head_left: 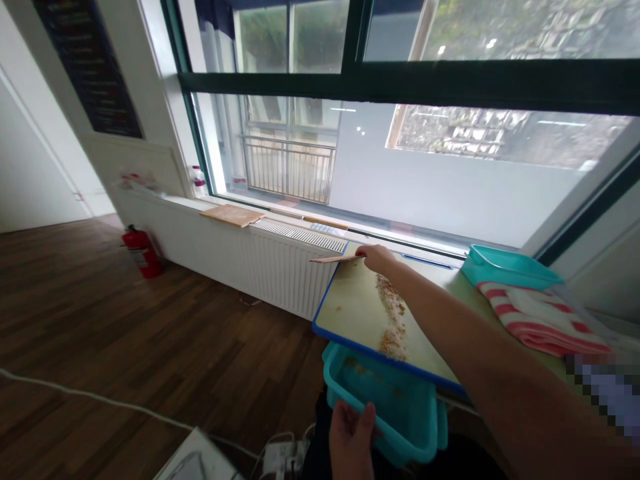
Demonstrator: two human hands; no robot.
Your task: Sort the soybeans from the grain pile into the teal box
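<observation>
My left hand grips the near rim of a teal plastic basin, its thumb over the edge. The basin sits just below the table's front edge, with some brown bits on its bottom. My right arm reaches across the pale yellow, blue-edged table. At the table's far left corner, my right hand is closed on a thin, flat, pinkish-brown piece, perhaps cardboard, which sticks out past the edge. A strip of orange-brown crumbs runs from mid-table to the front edge above the basin.
A second teal basin and a folded red-and-white striped towel lie on the right. A blue pen-like stick is near the window. Beyond the table are a radiator, a wooden board and a fire extinguisher. Cables cross the floor.
</observation>
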